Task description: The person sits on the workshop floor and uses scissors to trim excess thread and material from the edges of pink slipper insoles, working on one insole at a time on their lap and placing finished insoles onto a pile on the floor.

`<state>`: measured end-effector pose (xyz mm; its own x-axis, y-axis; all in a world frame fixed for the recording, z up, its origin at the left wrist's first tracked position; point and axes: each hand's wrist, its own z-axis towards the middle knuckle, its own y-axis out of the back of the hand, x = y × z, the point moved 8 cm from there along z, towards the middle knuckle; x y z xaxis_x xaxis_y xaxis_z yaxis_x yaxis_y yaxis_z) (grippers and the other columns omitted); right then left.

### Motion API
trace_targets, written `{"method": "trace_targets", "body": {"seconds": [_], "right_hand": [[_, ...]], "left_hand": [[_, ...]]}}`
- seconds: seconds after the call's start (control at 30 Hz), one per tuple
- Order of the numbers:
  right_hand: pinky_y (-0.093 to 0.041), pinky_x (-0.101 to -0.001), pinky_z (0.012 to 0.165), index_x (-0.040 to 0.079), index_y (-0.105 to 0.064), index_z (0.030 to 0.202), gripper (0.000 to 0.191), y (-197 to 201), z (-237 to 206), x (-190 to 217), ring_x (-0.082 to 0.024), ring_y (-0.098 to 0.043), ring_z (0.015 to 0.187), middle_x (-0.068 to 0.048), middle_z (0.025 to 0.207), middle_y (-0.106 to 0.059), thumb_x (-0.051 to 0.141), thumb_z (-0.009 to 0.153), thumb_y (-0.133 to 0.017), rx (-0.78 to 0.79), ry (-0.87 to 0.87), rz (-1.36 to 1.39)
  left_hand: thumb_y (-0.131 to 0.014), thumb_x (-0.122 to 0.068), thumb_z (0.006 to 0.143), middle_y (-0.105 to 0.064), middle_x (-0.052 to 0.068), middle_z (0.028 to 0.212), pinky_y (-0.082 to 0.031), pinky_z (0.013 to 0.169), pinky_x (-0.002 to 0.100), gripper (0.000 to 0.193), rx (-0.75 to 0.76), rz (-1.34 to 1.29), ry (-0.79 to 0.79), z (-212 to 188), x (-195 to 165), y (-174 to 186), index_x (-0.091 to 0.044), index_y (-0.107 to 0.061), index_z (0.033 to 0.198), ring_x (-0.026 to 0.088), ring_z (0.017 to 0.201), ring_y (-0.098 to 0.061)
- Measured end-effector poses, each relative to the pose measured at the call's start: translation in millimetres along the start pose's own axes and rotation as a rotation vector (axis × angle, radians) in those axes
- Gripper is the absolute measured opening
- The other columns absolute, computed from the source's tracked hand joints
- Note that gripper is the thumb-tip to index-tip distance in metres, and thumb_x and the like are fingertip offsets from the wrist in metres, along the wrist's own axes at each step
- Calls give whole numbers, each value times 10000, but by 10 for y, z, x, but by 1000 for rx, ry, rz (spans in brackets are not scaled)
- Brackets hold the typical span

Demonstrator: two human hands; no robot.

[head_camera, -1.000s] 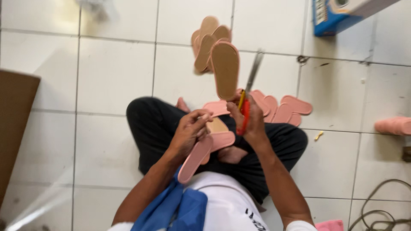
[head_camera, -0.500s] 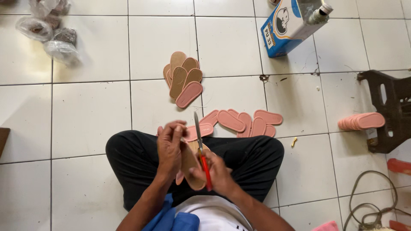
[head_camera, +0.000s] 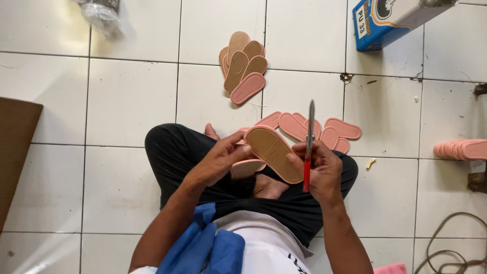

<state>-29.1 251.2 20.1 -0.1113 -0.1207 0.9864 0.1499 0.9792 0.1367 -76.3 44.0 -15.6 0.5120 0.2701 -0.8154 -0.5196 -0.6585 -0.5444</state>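
Sole [head_camera: 274,152] pinched at its heel end by left hand [head_camera: 223,157]; right hand [head_camera: 322,170] clenches red-handled scissors [head_camera: 308,144], blades up. Risk: blades sit beside the right fingers, so a slip could nick skin.

**Where hands can move**

Bare white floor tiles [head_camera: 127,101] on the left give lots of open room. Straight ahead, a pile of soles [head_camera: 244,66] blocks the way. Pink soles [head_camera: 324,129] and a blue box [head_camera: 385,25] crowd the right.

Both hands [head_camera: 223,157] hold a tan sole [head_camera: 274,152] — red-handled scissors [head_camera: 307,152] alongside.
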Motion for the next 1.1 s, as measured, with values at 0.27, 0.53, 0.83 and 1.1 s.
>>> {"method": "trace_targets", "body": {"seconds": [0.27,0.53,0.83,1.1], "right_hand": [[-538,-338,708,34,-690,944,200,-162,-174,741,-201,-688,778,-92,898,-712,41,829,-854,-51,708,-783],[-548,-405,805,6,-604,1017,361,-264,-322,856,-335,-657,840,-185,883,-652,85,726,-802,-53,816,-778],[-500,-201,676,2,-641,1043,172,185,-145,161,-67,-593,762,-9,893,-658,-1,943,-782,-185,234,-262],[-509,-233,538,-78,-711,1193,683,85,-455,-324,-93,-588,617,-30,759,-607,524,877,-656,434,-236,123]], "left_hand": [[-406,-478,1083,-711,174,1233,-494,1081,272,633,-42,58,1,155,258,30,64,-593,1351,229,1224,-652],[-446,-411,1069,-737,161,1072,-591,943,341,499,-96,-113,-16,160,386,65,45,-613,1186,246,986,-750],[-488,-362,1080,-711,118,1027,-610,869,336,395,-152,-95,-79,146,247,12,-11,-627,1194,189,937,-725],[-494,-385,1090,-736,97,953,-620,807,299,390,-267,-142,-133,132,105,288,-23,-632,1141,169,845,-738]]}}
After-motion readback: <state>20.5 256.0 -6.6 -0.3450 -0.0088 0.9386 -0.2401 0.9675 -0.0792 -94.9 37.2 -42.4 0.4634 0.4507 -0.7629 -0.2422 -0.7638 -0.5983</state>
